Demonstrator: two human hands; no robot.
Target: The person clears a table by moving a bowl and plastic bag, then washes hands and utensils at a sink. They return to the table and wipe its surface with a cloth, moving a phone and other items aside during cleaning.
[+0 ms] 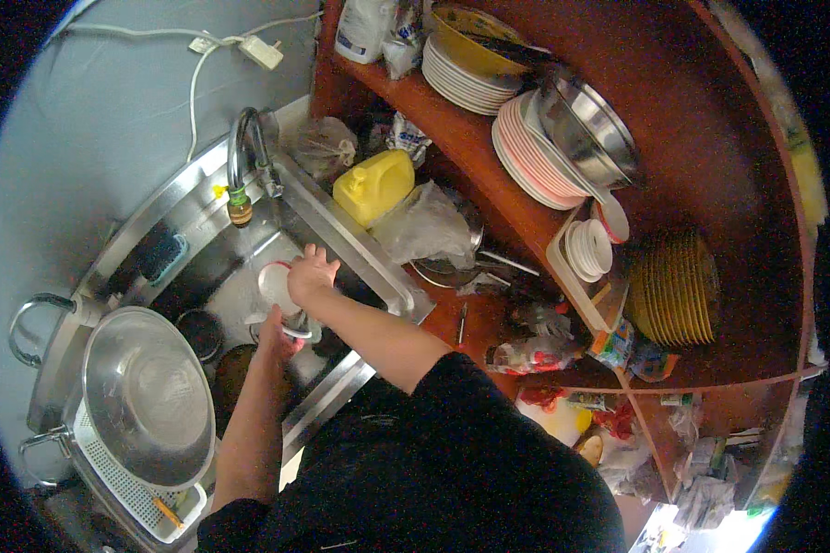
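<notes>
A white bowl with a red rim (273, 285) is tilted over the stainless steel sink (360, 266), below the curved faucet (241, 159). My right hand (311, 273) lies at the bowl's right edge, fingers spread; whether it grips the rim is unclear. My left hand (280, 335) is at the bowl's lower edge, thumb up against it and the other fingers partly hidden. Another light-rimmed dish (299, 333) sits just beside the left fingers. Deeper in the sink are a dark round container (200, 334) and a brown round vessel (235, 373), partly behind my left forearm.
A large metal basin (149, 397) rests over a white perforated basket (117, 449) at left. A yellow jug (373, 186) and plastic bags (425, 225) stand beyond the sink's right edge. Shelves at right hold stacked plates (536, 155), metal bowls (588, 128) and yellow dishes (674, 287).
</notes>
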